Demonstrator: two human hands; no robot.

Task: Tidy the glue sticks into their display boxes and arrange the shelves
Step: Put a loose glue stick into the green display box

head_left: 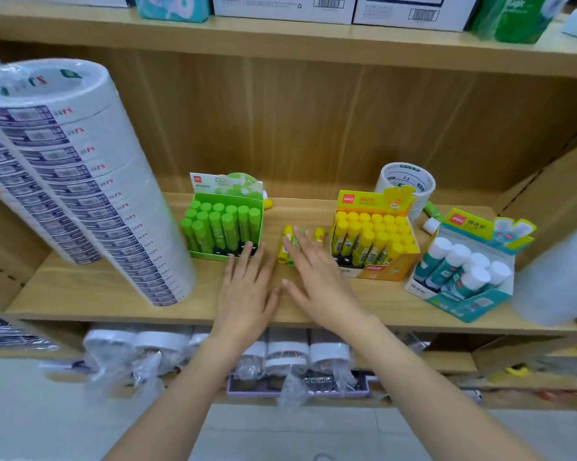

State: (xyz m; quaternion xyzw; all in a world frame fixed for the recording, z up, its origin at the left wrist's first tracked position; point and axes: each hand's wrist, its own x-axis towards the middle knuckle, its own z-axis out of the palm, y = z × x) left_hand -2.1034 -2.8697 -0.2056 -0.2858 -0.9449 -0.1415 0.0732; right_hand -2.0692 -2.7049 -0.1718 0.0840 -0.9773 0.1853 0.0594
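Note:
On the wooden shelf (114, 294) stand three display boxes: a green box (227, 217) of green glue sticks, a yellow box (375, 237) of yellow sticks, and a teal box (466, 271) of white-capped sticks. Loose glue sticks (288, 242) lie between the green and yellow boxes. My left hand (247, 287) lies flat on the shelf, its fingertips at the green box's front. My right hand (317, 274) reaches over the loose sticks with straight fingers touching them. Another loose stick (431, 217) lies behind the teal box, and a yellow-capped one (267, 201) sits behind the green box.
A tall stack of white tape rolls (71, 171) leans at the left. A single tape roll (406, 184) stands behind the yellow box. A wrapped white roll (556, 281) is at the right edge. Bagged jars (290, 357) fill the shelf below; cartons (287, 5) sit above.

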